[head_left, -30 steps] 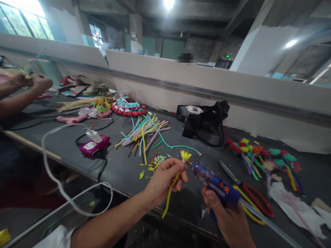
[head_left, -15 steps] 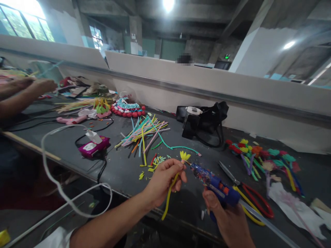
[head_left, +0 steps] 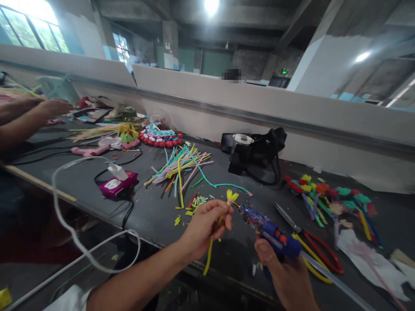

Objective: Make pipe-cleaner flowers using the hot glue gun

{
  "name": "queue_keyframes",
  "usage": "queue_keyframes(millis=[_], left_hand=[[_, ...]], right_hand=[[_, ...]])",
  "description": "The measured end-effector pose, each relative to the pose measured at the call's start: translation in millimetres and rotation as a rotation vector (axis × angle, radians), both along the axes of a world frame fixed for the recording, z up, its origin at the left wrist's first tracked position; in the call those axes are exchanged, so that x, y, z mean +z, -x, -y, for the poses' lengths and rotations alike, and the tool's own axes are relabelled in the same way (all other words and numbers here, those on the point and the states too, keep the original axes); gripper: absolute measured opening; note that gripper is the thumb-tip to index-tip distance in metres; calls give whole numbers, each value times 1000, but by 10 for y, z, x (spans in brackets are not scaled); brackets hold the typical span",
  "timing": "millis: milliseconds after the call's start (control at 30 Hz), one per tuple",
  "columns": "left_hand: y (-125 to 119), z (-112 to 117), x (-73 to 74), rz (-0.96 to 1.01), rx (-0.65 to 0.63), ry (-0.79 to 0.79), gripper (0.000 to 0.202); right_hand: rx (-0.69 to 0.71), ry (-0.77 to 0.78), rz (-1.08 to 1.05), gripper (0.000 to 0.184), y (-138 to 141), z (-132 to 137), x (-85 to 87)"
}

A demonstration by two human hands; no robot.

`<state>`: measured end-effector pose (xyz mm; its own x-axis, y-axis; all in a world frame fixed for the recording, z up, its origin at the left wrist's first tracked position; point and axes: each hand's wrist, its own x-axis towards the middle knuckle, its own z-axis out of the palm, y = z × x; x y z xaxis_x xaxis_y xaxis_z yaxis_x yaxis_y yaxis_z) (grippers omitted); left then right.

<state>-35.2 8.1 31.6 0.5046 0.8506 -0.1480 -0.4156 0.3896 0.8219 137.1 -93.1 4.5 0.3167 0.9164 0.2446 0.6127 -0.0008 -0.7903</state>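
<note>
Left hand (head_left: 207, 221) pinches the flower (head_left: 232, 195) just under its head, seemingly to steady it by the nozzle (head_left: 237, 205); right hand (head_left: 287, 272) wraps round the glue gun (head_left: 269, 231)

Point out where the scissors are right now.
In the head view, the scissors lie on the table toward the right, between the blue glue gun and the colourful flowers.
</note>
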Motion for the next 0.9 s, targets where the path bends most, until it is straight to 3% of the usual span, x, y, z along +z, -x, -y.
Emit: queue_keyframes(millis=[367,900], left_hand=[[6,20,28,-14,-9,-35,19],[9,3,-27,33,-34,-6,21]], right_hand=[[-14,4,10,46,4,-13,-28],[60,-111,78,43,-30,9,-137]])
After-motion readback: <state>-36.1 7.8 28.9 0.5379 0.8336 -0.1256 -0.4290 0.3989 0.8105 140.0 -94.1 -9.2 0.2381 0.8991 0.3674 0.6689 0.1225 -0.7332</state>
